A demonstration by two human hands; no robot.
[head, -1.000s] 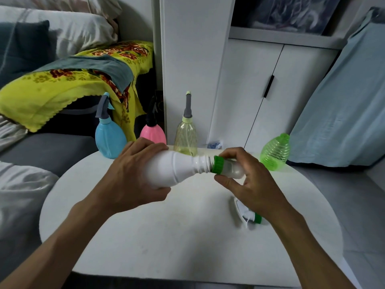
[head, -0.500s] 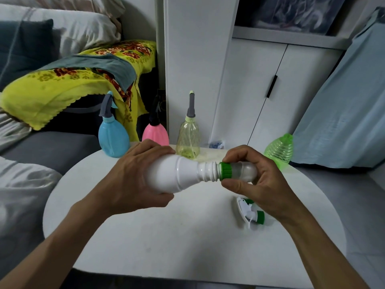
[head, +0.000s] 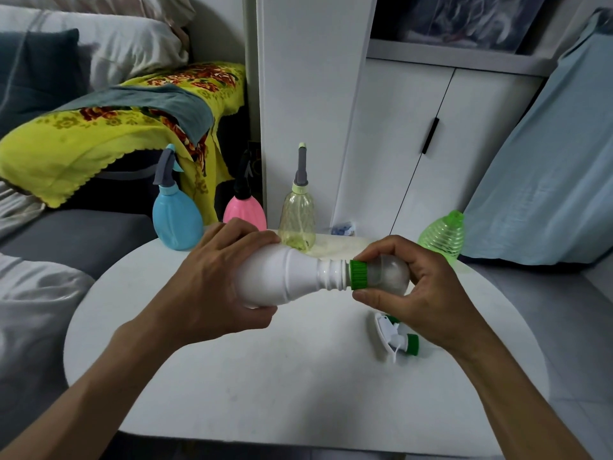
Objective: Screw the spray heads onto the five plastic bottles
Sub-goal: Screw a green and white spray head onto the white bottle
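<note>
My left hand [head: 212, 283] grips the body of a white bottle [head: 292, 280], held sideways above the round white table [head: 265, 393] with its neck pointing right. My right hand [head: 418, 293] curls round a spray head with a green collar [head: 360, 275] at the bottle's neck. A loose white spray head with a green collar [head: 396, 340] lies on the table under my right wrist. A green ribbed bottle [head: 442, 237] without a head stands at the table's far right. Blue [head: 177, 220], pink [head: 245, 210] and yellowish clear [head: 297, 217] bottles stand at the back with heads on.
A grey sofa [head: 76, 237] with a yellow floral cloth [head: 99, 134] lies to the left. White cabinet doors [head: 414, 144] stand behind the table. A light blue cushion [head: 547, 180] leans at the right.
My right hand has shifted its grip round the green-collared spray head at the bottle's neck. Both hands and the bottle have drifted a little to the right in view.
</note>
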